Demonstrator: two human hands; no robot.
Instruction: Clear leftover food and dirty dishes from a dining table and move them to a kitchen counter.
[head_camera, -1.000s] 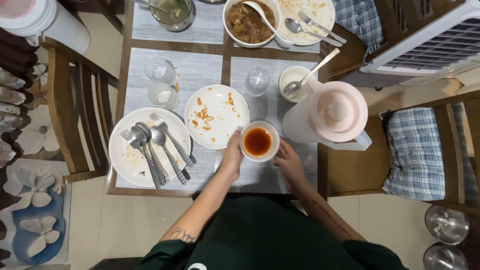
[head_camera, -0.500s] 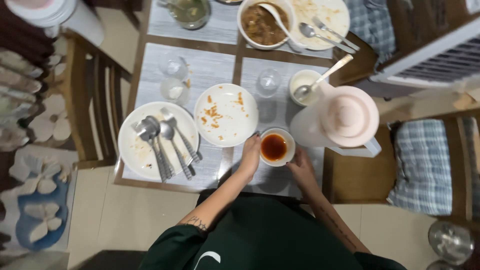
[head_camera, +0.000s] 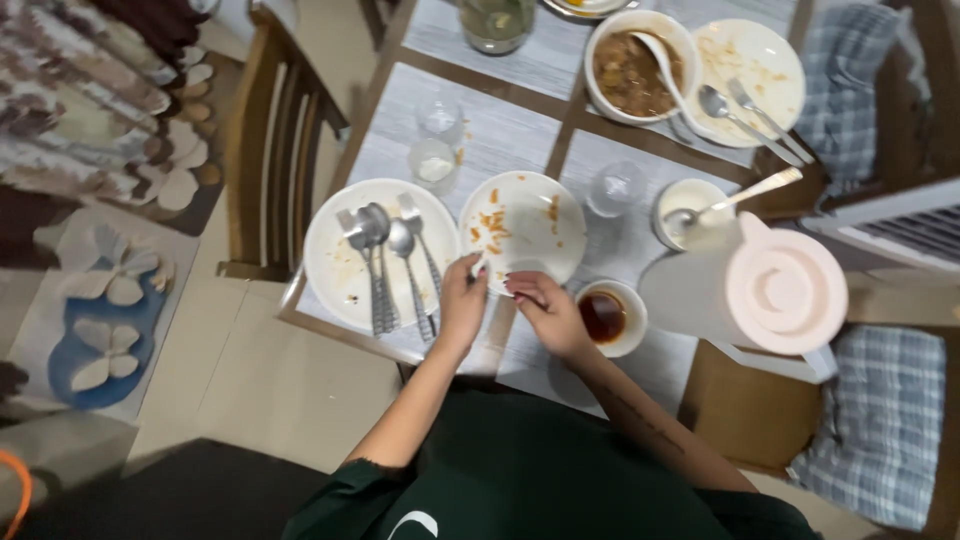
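My left hand (head_camera: 462, 300) and right hand (head_camera: 545, 308) seem to grip the soiled plate (head_camera: 523, 225); forks and spoons (head_camera: 392, 262) are gathered, bowls remain.

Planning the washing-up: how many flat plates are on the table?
3: cutlery plate at left, crumb-strewn plate at both hands, far plate beside the stew bowl. Another may sit cut off at the top edge.

white plate (head_camera: 525, 225), orange crumbs, flat on table

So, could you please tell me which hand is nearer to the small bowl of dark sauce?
Right. The right hand lies just beside the small bowl of dark sauce, to its left; the left hand is farther left, at the food-flecked plate.
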